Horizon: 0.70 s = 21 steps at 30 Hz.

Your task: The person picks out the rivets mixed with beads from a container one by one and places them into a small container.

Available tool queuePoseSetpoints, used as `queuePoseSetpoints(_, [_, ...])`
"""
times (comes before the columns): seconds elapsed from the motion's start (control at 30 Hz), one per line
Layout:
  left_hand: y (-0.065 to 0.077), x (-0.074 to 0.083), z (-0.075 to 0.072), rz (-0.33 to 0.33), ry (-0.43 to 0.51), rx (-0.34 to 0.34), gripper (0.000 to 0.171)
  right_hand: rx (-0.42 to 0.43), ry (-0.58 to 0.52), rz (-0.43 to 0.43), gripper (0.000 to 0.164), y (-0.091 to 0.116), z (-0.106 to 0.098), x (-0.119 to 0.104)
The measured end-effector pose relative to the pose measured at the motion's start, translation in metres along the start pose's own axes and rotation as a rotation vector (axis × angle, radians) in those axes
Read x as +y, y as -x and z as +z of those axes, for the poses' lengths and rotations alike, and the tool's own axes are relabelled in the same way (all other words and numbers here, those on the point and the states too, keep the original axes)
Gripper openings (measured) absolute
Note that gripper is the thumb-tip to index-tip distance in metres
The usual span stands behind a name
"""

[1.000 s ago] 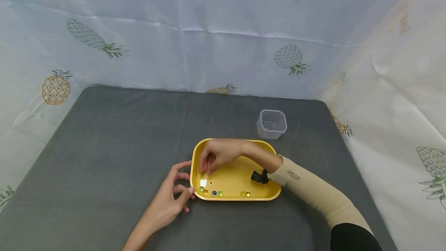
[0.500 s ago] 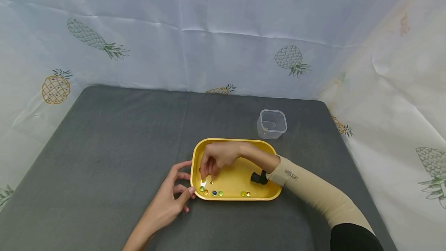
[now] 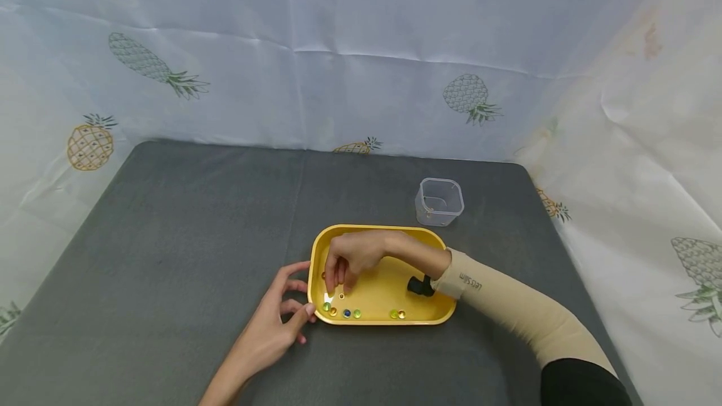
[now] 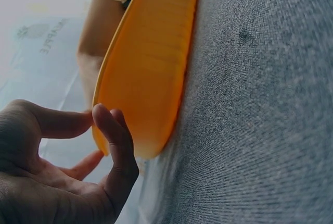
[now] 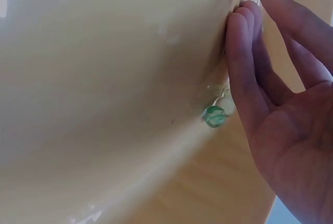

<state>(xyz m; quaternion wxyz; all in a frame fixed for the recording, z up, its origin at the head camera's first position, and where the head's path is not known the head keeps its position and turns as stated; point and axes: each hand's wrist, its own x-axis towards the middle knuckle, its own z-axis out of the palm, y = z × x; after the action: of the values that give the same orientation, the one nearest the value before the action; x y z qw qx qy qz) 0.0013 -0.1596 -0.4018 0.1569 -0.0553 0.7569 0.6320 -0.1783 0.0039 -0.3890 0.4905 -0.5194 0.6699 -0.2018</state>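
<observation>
A yellow tray [image 3: 389, 322] lies on the table, its orange outer wall [image 4: 148, 62] filling the left wrist view. My left hand [image 3: 276, 315] holds its left end, thumb and bent fingers at the rim. Inside the tray my right hand [image 3: 355, 255] points its fingers down, thumb apart from the rest. Just by those fingertips is a tiny ring-like bead [image 3: 341, 296]. Along the near side lie a green marble [image 3: 326, 307], a blue marble [image 3: 346, 313], and several amber and green ones. A green marble [image 5: 214, 116] shows beside my fingers in the right wrist view.
A clear plastic container [image 3: 440, 202] stands behind the tray's right end, with small specks low inside. The dark grey table [image 3: 197, 237] backs onto a pineapple-print curtain [image 3: 293, 49]. A black wrist camera [image 3: 420, 286] hangs under the right wrist, over the tray.
My right hand has shifted slightly right and toward the near side of the tray, its fingertips now at the small bead. An amber marble at the left wall has come into sight. The left hand stays put.
</observation>
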Motion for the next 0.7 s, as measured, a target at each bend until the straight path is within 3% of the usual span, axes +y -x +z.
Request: queuePoseSetpoints(0.7, [0.001, 0.000, -0.001, 0.011, -0.002, -0.004, 0.066, 0.093, 0.051, 0.040, 0.020, 0.000, 0.012, 0.003])
